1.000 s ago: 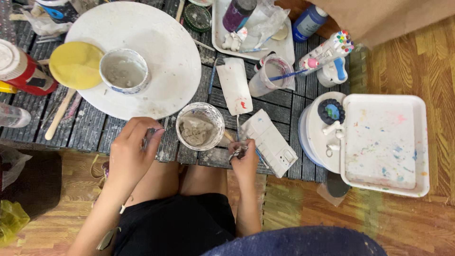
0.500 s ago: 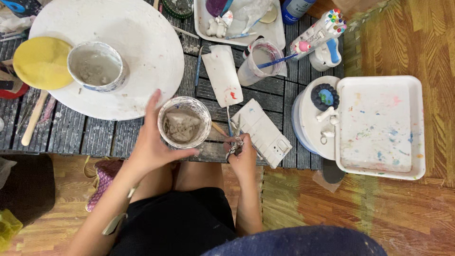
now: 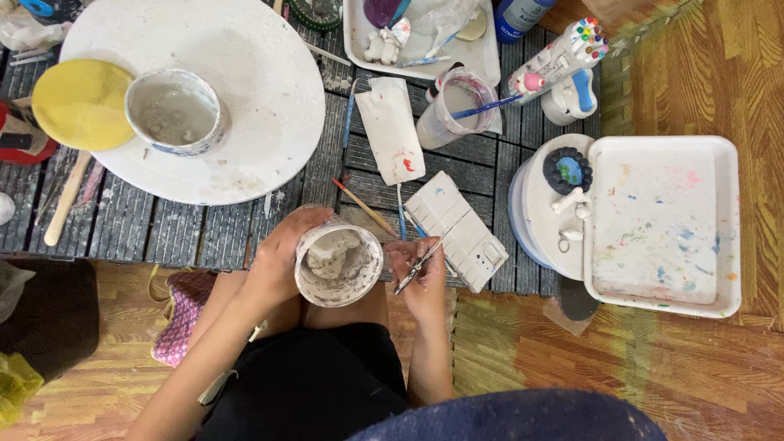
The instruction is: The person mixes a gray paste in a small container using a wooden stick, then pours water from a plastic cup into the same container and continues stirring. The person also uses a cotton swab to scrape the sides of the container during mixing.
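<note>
Fingers (image 3: 287,237) of the left hand (image 3: 273,265) wrap the clay-smeared cup (image 3: 338,265), tipping its mouth upward just below the slatted table (image 3: 188,229), seemingly to expose the lumpy grey inside. Right hand (image 3: 425,282), just right of the cup, pinches a thin brush (image 3: 425,260); a rectangular white palette (image 3: 457,230) lies just above it.

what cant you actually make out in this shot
- Head view: the left hand wraps the clay-smeared cup, hiding its far wall and base.
- Lumps inside the cup are too small and grey to identify.
- The thin tool in the right hand: its tip is too fine to read.
- Top edge cuts off the white tray and its contents.
- Left edge cuts off the red object behind the yellow disc.
</note>
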